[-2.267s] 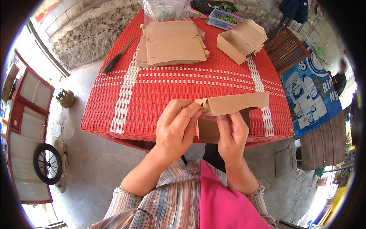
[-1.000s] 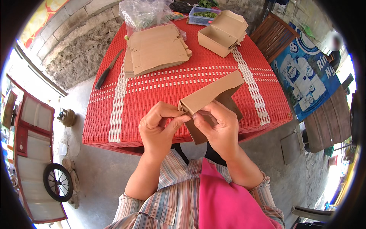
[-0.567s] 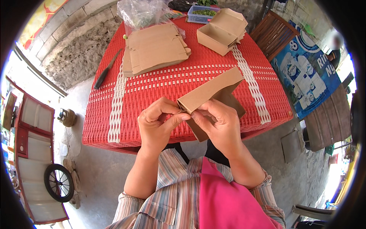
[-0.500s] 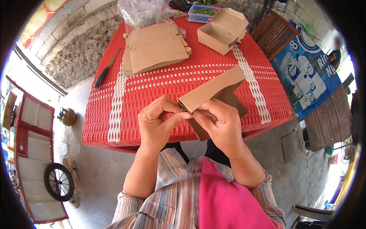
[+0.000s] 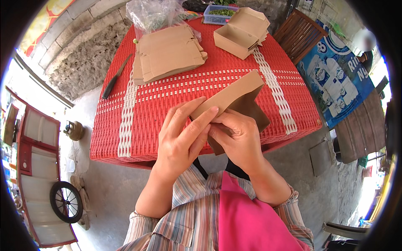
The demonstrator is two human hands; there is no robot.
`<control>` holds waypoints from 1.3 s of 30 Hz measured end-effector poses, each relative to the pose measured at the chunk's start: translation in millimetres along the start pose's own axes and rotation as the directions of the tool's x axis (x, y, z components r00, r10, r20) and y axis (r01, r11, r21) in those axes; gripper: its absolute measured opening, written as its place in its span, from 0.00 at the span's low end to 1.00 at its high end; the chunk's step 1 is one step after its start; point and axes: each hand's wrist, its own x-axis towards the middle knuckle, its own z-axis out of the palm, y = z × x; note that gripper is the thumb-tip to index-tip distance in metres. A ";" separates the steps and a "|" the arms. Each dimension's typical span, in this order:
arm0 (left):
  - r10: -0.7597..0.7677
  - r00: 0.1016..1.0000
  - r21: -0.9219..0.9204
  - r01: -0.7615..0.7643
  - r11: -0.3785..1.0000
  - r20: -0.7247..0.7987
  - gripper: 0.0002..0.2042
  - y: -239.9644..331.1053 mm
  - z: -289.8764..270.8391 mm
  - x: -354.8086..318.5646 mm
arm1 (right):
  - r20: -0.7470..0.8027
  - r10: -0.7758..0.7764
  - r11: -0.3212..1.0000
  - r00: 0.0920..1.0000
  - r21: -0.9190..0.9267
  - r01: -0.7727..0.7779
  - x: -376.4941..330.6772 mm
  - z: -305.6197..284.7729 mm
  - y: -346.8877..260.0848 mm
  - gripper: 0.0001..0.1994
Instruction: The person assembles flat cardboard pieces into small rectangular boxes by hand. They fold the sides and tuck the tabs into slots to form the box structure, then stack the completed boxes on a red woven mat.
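Observation:
A brown cardboard box blank (image 5: 238,97), partly folded, is held over the near edge of the red woven table (image 5: 167,104). My left hand (image 5: 181,138) pinches its near left end with thumb and fingers. From below, my right hand (image 5: 236,140) grips the same end, fingers curled on a flap. The blank's far end slants up to the right.
A stack of flat brown box blanks (image 5: 167,52) lies at the back of the table. Folded open boxes (image 5: 243,31) sit at the back right, beside a clear plastic bag (image 5: 153,12) and a tub of greens (image 5: 222,10). A dark knife (image 5: 116,77) rests near the left edge.
The blank has been tilted so its far end points up to the right, and both hands have closed in on its near end. My view has shifted closer over the table.

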 end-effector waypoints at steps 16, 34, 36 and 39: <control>-0.053 0.963 -0.030 0.047 0.998 -0.263 0.17 -3.8 10.7 -10.9 | -0.091 0.020 0.984 0.996 0.177 -0.003 0.2 8.2 5.6 0.08; -0.107 0.947 0.147 0.157 0.977 -0.303 0.13 8.3 23.0 -15.2 | -0.180 -0.032 0.997 0.983 0.064 0.044 -2.3 12.9 15.4 0.06; -0.083 0.956 0.154 0.130 0.979 -0.281 0.14 7.3 21.6 -15.5 | -0.151 -0.023 0.998 0.988 0.050 0.031 -2.3 8.7 12.1 0.06; -0.053 0.961 0.163 0.101 0.981 -0.273 0.14 6.6 21.5 -18.1 | -0.133 -0.005 0.999 0.991 0.050 0.012 -4.3 9.2 10.8 0.05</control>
